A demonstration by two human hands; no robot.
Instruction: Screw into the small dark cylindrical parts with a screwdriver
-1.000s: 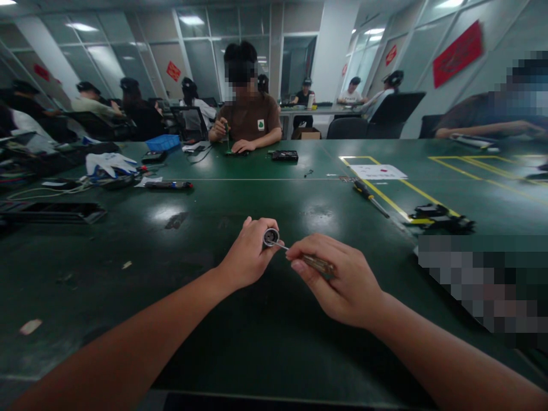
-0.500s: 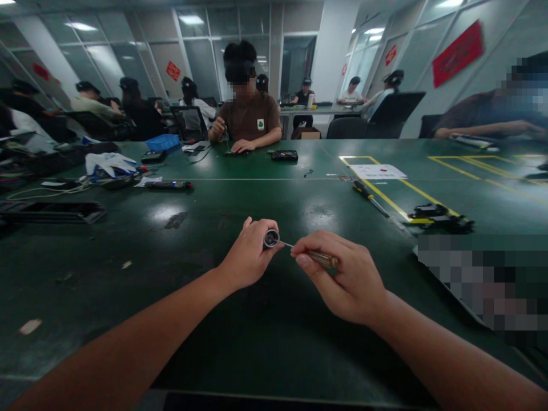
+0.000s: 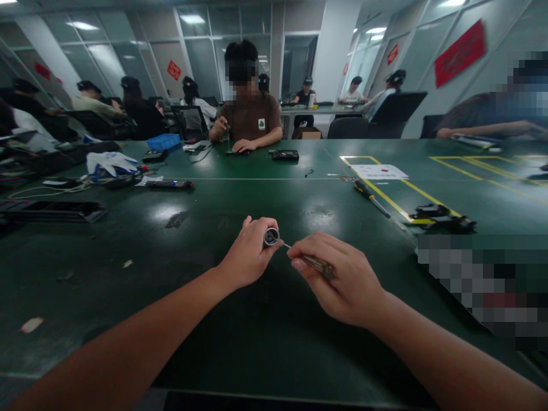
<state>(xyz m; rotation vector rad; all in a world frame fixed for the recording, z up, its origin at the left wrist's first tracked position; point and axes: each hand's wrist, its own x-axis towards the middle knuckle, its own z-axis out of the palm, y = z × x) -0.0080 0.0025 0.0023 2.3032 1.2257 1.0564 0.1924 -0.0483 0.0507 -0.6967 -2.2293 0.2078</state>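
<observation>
My left hand (image 3: 250, 251) is closed around a small round metal part (image 3: 271, 236), a short cylinder whose hollow end faces me. Dark detail shows inside its rim. In my right hand (image 3: 342, 277) is a screwdriver (image 3: 315, 264) with a brownish, see-through handle, gripped between thumb and fingers. Its thin shaft points left at the right edge of the cylinder's opening, close to my left fingertips. Whether the tip touches the metal I cannot tell. Both hands are held over the green table (image 3: 205, 354).
A yellow-and-black screwdriver (image 3: 371, 197) and black parts (image 3: 440, 218) lie to the right. Left are white gloves (image 3: 112, 164), a pen-like tool (image 3: 169, 184) and a black tray-like housing (image 3: 51, 210). Across the table sits a person (image 3: 252, 117) working by hand.
My right hand and the screwdriver have shifted slightly left and down, with the handle turned a little. My left hand and the metal cylinder stay almost in place.
</observation>
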